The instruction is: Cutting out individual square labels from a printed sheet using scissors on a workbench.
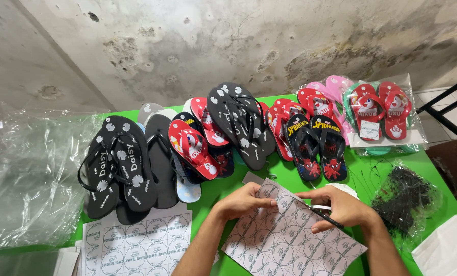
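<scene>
The left hand [241, 202] pinches the upper edge of a label sheet [290, 237], fingers closed on the paper. The right hand [341, 207] holds scissors [324, 214], fingers closed through the handles, blades laid over the sheet's upper right part. The sheet rests tilted on the tabletop [218, 191], directly in front of the person, and carries rows of round printed labels.

Progress, as judged: the sheet appears nearly whole, so cutting is at an early stage. A second sheet [136, 245] lies uncut to the left. One red pair [379, 110] at far right is already bagged with a round label; the remaining flip-flops [213, 135] lie loose in an overlapping row, unbagged.

Surface: bright green tabletop. A heap of clear bags [27, 174] occupies the left end. A bag of black ties [407, 194] sits at right, near a white packet [448, 250].

Room: a stained, mottled concrete wall [228, 46] rises behind the tabletop. A black frame [450, 105] shows at far right.
</scene>
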